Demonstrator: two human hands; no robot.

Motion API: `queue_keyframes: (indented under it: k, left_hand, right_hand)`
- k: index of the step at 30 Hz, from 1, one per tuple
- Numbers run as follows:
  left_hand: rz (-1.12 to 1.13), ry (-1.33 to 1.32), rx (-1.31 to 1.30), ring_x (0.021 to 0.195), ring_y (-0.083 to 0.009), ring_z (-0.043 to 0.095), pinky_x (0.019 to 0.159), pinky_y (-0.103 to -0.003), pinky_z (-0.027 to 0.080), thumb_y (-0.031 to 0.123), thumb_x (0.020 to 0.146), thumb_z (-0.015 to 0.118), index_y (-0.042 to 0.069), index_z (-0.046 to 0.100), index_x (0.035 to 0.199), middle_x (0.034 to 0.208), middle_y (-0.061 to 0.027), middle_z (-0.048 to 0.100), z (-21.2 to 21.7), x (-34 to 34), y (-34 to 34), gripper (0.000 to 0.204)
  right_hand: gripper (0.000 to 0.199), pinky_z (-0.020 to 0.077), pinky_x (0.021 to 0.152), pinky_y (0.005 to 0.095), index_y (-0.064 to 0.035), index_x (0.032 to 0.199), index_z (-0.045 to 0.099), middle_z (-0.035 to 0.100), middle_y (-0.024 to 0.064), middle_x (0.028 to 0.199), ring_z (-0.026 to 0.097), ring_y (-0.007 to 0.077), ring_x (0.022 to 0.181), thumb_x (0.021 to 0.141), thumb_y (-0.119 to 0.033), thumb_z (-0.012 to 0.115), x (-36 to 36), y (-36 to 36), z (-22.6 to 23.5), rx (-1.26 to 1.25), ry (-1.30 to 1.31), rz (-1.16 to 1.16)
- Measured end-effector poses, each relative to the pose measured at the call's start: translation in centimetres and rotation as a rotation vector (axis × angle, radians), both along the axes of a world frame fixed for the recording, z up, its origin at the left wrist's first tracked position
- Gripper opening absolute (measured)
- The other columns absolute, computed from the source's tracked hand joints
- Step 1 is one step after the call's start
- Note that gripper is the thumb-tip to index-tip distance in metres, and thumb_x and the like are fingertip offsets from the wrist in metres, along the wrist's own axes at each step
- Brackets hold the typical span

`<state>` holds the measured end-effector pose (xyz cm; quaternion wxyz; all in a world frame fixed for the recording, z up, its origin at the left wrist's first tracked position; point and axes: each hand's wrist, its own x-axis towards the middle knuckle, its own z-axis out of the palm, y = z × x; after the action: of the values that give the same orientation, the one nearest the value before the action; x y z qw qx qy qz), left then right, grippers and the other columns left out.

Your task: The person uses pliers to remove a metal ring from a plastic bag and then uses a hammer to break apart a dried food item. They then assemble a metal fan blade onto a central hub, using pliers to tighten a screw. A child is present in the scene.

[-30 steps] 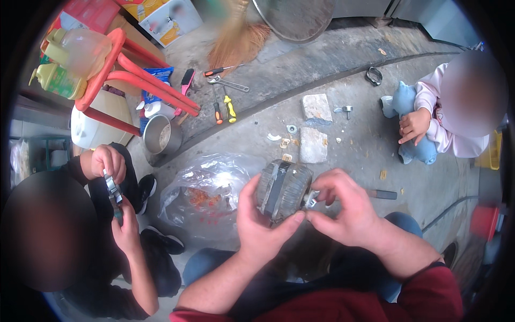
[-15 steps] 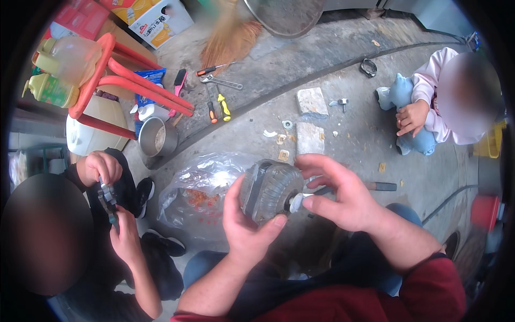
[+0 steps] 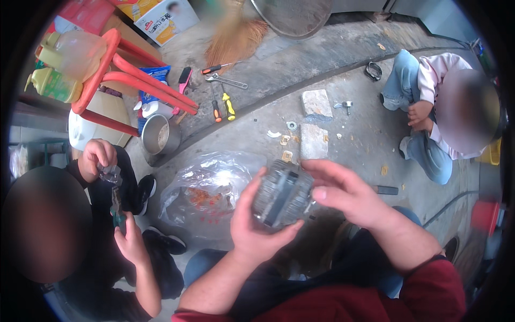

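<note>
My left hand [image 3: 255,217] cups a grey electric motor [image 3: 283,194] with a finned metal casing and a dark smooth band round its middle. Its fingers lie along the left side and the thumb runs underneath. At the motor's right end is my right hand [image 3: 346,193], thumb and fingers curled about that end. What lies under the right fingertips is mostly hidden. The motor is held above the floor, in front of my knees.
At left a person holds pliers [image 3: 116,206] on a small part; another crouches at right. A plastic bag [image 3: 206,188], concrete blocks [image 3: 316,103], metal pot [image 3: 160,134], adjustable wrench [image 3: 228,81], screwdrivers [image 3: 227,107] and small loose parts lie about. A red stool [image 3: 110,64] stands at left.
The motor has been turned, so its banded side now faces up and its shaft end is hidden. My right hand has stayed at its right end. The person at right has shifted their legs.
</note>
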<state>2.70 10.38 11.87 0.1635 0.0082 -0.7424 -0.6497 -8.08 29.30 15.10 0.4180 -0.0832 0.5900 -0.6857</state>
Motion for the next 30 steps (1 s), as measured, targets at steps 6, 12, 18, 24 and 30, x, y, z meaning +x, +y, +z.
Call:
queue_keyframes:
  k: [6,12,18,24,30]
  left_hand:
    - [-0.079,0.228,-0.611,0.128,-0.0384,0.051,0.106,-0.050,0.043,0.014,0.067,0.083,0.008,0.060,0.127,0.135,-0.0202,0.054,0.5,-0.8,-0.1,0.064]
    - [0.063,0.195,-0.696,0.133,-0.0442,0.042,0.108,-0.052,0.038,0.019,0.066,0.086,0.011,0.052,0.135,0.146,-0.0267,0.036,0.4,-0.3,0.0,0.078]
    - [0.002,-0.284,-0.074,0.137,-0.0384,0.036,0.112,-0.047,0.033,0.020,0.067,0.089,0.001,0.015,0.150,0.148,-0.0276,0.029,0.5,0.0,-0.3,0.113]
    - [-0.093,-0.405,0.313,0.128,-0.0275,0.047,0.107,-0.040,0.040,0.014,0.066,0.090,0.001,0.020,0.148,0.138,-0.0183,0.042,-0.7,-0.2,0.5,0.109]
    - [-0.102,-0.373,0.047,0.123,-0.0254,0.050,0.104,-0.040,0.044,0.008,0.064,0.089,0.000,0.026,0.147,0.135,-0.0176,0.046,-2.9,-1.0,2.5,0.105]
  right_hand:
    - [0.070,0.0379,0.109,0.0381,0.0082,0.143,0.035,0.046,0.0204,0.141,0.043,0.0249,0.133,0.090,-0.017,0.072,0.2,0.1,-0.2,-0.104,-0.160,-0.003]
    - [0.075,0.0346,0.111,0.0377,0.0028,0.145,0.034,0.044,0.0168,0.145,0.041,0.0234,0.135,0.083,-0.007,0.075,0.2,-0.2,-1.0,-0.189,-0.049,-0.025]
    - [0.084,0.0341,0.112,0.0398,-0.0001,0.147,0.031,0.043,0.0157,0.146,0.039,0.0241,0.137,0.078,-0.004,0.079,0.7,-1.0,-2.0,-0.305,-0.041,-0.086]
    - [0.089,0.0329,0.113,0.0412,-0.0004,0.151,0.025,0.041,0.0180,0.147,0.040,0.0278,0.136,0.080,-0.011,0.079,-0.1,0.6,-2.4,-0.082,0.018,0.049]
    - [0.093,0.0504,0.090,0.0357,0.0020,0.147,0.028,0.052,0.0220,0.133,0.058,0.0248,0.111,0.082,-0.043,0.077,-1.3,2.9,-1.4,0.272,-0.203,0.219]
